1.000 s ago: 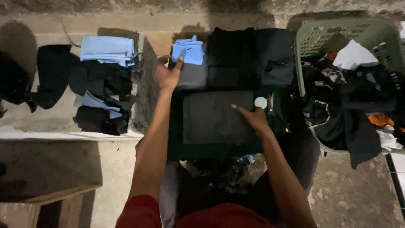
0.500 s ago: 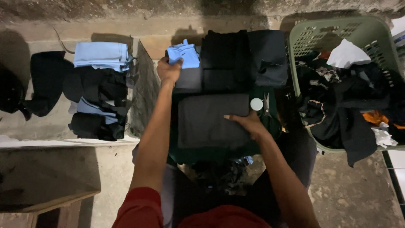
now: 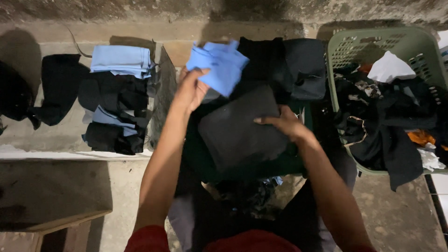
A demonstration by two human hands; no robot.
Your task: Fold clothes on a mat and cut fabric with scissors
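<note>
Head camera looked straight down: the right hand (image 3: 284,125) lay flat, fingers spread, on a folded dark garment (image 3: 240,130) in the person's lap; the left hand (image 3: 192,89) pinched a light blue cloth (image 3: 219,65) above it; beyond, a green laundry basket (image 3: 368,44) held dark clothes.

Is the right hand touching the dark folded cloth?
Touching. The head view shows the right hand lying flat on the dark folded cloth, fingers pressed on its top.

- Single head view, looking steeply down over both arms.
- Close range: ledge (image 3: 140,35) at top, basket (image 3: 373,44) right, floor (image 3: 56,186) below.
</note>
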